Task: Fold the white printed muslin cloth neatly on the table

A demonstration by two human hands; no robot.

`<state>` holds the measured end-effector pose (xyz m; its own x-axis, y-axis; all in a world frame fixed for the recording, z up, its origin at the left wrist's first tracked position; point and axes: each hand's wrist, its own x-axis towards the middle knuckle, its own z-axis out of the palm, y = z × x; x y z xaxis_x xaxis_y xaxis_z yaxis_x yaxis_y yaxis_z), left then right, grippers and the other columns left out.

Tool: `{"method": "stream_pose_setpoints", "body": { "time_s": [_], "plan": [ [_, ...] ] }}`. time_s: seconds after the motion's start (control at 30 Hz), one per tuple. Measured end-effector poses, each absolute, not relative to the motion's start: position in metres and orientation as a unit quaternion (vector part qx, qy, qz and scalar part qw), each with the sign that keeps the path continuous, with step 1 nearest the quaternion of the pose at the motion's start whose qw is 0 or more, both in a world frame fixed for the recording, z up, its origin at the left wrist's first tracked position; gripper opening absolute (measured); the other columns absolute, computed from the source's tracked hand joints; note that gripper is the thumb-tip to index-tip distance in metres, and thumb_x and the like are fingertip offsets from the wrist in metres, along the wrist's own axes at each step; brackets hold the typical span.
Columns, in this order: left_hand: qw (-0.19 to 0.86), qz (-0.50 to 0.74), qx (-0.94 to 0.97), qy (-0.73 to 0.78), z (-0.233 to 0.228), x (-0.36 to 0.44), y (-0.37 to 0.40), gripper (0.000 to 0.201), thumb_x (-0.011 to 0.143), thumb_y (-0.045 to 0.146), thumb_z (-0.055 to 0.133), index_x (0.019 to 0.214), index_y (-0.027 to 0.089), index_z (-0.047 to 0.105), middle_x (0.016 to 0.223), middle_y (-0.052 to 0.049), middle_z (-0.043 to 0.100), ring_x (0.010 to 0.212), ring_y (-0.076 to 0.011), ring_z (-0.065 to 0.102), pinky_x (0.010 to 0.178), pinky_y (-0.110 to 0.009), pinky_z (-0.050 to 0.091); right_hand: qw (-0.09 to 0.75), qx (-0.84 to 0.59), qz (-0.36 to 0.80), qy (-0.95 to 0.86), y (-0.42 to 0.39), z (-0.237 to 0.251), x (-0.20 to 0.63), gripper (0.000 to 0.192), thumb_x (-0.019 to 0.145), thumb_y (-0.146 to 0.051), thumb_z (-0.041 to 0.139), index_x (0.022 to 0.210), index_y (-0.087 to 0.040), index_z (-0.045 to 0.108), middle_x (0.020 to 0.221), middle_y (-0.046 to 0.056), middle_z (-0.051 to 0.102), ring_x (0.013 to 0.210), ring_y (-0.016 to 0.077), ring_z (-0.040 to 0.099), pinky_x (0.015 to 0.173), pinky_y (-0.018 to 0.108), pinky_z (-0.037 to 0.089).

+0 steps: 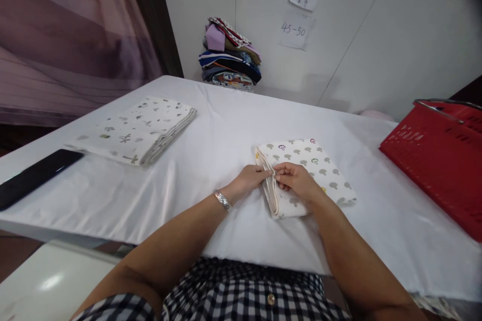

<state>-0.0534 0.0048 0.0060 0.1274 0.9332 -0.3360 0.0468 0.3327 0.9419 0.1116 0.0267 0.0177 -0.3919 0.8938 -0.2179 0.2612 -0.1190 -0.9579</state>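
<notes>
From the head view, a folded cloth (306, 176) lay on the white table (226, 130), a little right of centre and near the front edge. It was a soft, cream cotton piece printed with small grey, purple and yellow mushroom shapes, folded into a flat rectangle whose stacked layers showed as thin ridges along its left edge. The left hand (249, 180) met that edge from the side, fingers drawn together and pinching the layers. The right hand (297, 179) rested on top of the cloth, its fingertips also pinching at the same edge, so that the two hands touched there. A metal bracelet (222, 200) circled the left wrist.

Well apart, at the left, lay a larger folded sheet (137, 130), pale with sparse leaf-like marks, its layered edge facing right. Beside it, a glossy black phone (35, 176) lay near the table's left edge. A red plastic basket (439, 155) with slotted walls and a metal handle stood at the right. A stack (229, 55) of coloured fabrics leaned against the white wall, below two paper notes (299, 12)
</notes>
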Motion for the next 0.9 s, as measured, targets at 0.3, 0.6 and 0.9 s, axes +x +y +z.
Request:
{"method": "stream_pose_setpoints", "body": {
  "time_s": [0.3, 0.6, 0.9],
  "plan": [
    [0.579, 0.361, 0.469, 0.561, 0.002, -0.054, 0.006, 0.039, 0.067, 0.046, 0.065, 0.053, 0.016, 0.043, 0.047, 0.007, 0.035, 0.046, -0.0058, 0.028, 0.045, -0.023, 0.019, 0.274, -0.497, 0.525, -0.634, 0.026, 0.01, 0.109, 0.016, 0.074, -0.035, 0.059, 0.077, -0.019, 0.058, 0.06, -0.004, 0.054, 0.048, 0.0077, 0.048, 0.04, 0.019, 0.033],
    [0.603, 0.376, 0.478, 0.517, 0.001, -0.056, 0.005, 0.031, 0.07, 0.043, 0.064, 0.063, 0.014, 0.056, 0.05, 0.007, 0.038, 0.049, -0.0068, 0.031, 0.047, -0.022, 0.021, 0.287, -0.491, 0.544, -0.617, 0.029, 0.008, 0.109, 0.014, 0.073, -0.032, 0.058, 0.073, -0.019, 0.056, 0.055, -0.005, 0.052, 0.045, 0.0076, 0.047, 0.039, 0.018, 0.03],
    [0.637, 0.357, 0.482, 0.484, -0.006, -0.061, 0.009, 0.024, 0.069, 0.035, 0.065, 0.064, 0.014, 0.054, 0.046, 0.007, 0.036, 0.044, -0.0056, 0.028, 0.044, -0.022, 0.017, 0.296, -0.486, 0.531, -0.628, 0.028, 0.007, 0.108, 0.013, 0.073, -0.033, 0.056, 0.074, -0.02, 0.055, 0.056, -0.005, 0.051, 0.045, 0.0078, 0.046, 0.039, 0.018, 0.031]
  ]
}}
